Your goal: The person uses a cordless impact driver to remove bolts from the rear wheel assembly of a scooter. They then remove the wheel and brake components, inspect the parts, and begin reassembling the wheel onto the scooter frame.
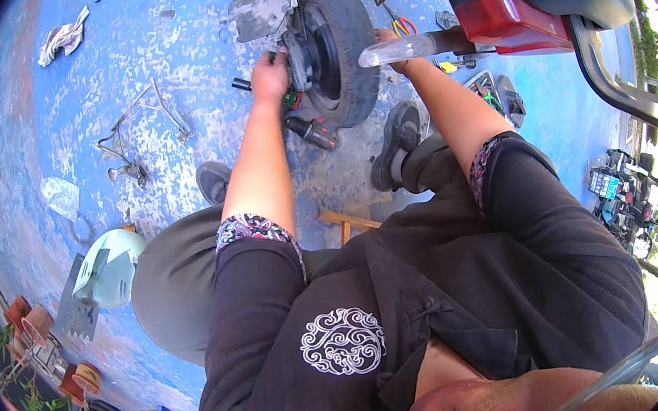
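A wheel with a black tyre (353, 67) and dark hub stands upright at top centre, beside a grey, worn metal plate (247, 13). My left hand (270, 75) grips the hub assembly on the wheel's left side. My right hand (401, 61) grips the tyre's right side, partly hidden behind a silver tube (390, 52) on the vehicle above. A black power drill (310, 132) lies below the wheel, with a green tool (291, 100) near my left hand. Orange-handled pliers (403, 25) are just above my right hand.
The vehicle's seat and red tail light (508, 16) overhang the upper right. A metal frame (140, 114), rag (61, 37) and pale helmet-like object (111, 270) lie left on the blue floor (52, 211). Flowerpots (35, 327) line the left edge; a tool tray (485, 91) sits right.
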A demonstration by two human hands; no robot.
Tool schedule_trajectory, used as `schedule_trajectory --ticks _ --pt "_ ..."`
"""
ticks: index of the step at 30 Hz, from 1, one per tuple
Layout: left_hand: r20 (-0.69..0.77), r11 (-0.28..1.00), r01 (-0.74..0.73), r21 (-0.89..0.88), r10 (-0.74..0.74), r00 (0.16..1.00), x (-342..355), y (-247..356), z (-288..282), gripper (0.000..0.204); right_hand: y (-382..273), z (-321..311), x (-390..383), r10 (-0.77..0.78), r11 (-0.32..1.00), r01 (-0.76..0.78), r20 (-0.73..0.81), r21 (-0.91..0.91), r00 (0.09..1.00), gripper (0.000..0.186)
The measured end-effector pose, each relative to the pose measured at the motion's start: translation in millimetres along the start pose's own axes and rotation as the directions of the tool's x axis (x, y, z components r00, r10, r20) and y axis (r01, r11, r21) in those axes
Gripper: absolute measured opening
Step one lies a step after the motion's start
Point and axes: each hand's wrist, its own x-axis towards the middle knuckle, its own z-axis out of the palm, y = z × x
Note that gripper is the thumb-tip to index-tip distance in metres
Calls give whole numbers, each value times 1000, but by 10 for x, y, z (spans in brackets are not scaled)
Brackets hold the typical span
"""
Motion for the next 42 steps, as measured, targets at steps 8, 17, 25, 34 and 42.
schedule_trajectory --ticks 8,17,25,34,42 --pt "95 926 272 -261 -256 962 280 -187 -57 46 -41 164 68 137 951 -128 -12 280 990 33" --pt "229 800 287 -527 -191 954 -4 22 -14 42 -84 430 188 597 -472 -182 464 863 654 33" --pt "200 815 260 -518 -180 963 -48 -38 34 40 -160 419 107 555 -365 -232 411 902 723 29" --pt "33 967 171 -188 -168 985 -285 410 16 38 468 912 256 478 -204 -359 412 911 776 41" --pt "48 945 101 -312 -91 995 -73 -5 0 41 416 700 59 456 281 -439 283 854 844 56"
